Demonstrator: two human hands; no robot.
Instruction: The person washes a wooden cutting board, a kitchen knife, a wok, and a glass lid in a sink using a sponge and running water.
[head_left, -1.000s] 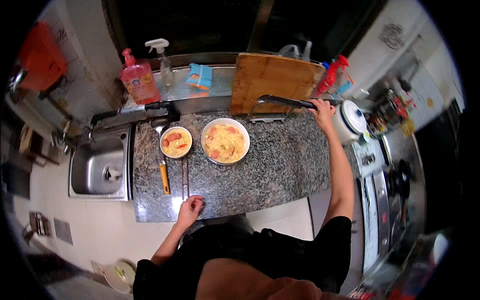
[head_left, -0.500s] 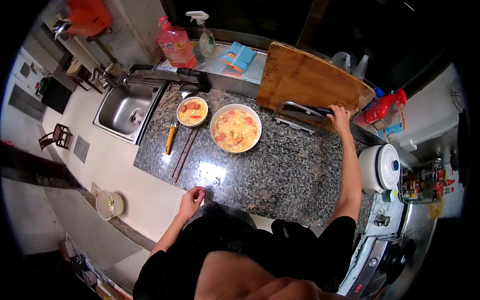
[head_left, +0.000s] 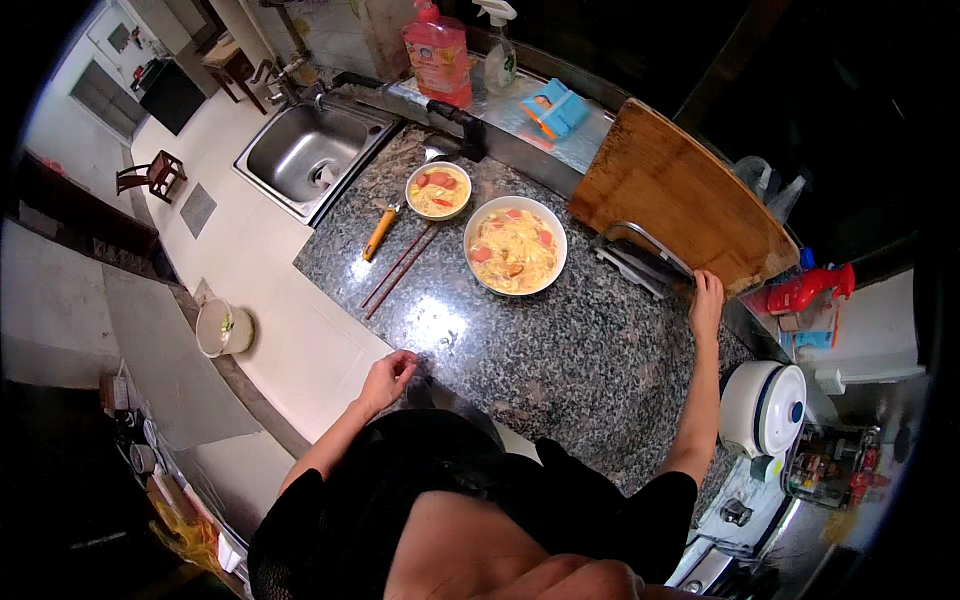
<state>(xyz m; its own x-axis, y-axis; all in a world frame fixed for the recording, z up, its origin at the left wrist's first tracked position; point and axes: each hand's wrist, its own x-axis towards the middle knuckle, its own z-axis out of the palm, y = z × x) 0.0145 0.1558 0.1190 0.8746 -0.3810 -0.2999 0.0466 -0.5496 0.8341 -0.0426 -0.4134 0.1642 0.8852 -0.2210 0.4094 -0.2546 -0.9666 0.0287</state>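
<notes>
My right hand (head_left: 706, 297) reaches to the right end of a low metal-framed rack (head_left: 635, 262) at the back of the counter, its fingers curled at a black handle there. What the handle belongs to is mostly hidden. Behind it leans a large wooden cutting board (head_left: 680, 190). By the counter's front edge, my left hand (head_left: 388, 380) has its fingers curled together with nothing visible in them. Between the hands, farther back, stands a big white bowl (head_left: 515, 246) of noodle-like yellow food with pink slices; a smaller bowl (head_left: 438, 191) of similar food is left of it.
Dark chopsticks (head_left: 400, 270) and an orange-handled tool (head_left: 380, 234) lie by the small bowl. A steel sink (head_left: 310, 155) is at the far left. On the ledge stand a pink soap bottle (head_left: 438, 58), a spray bottle (head_left: 500, 55) and a blue packet (head_left: 556, 108). A white cooker (head_left: 750, 405) stands right.
The view has turned, so the counter sits farther right in it. My right hand remains at the rack's right end, and less of the black handle shows. My left hand stays by the front edge.
</notes>
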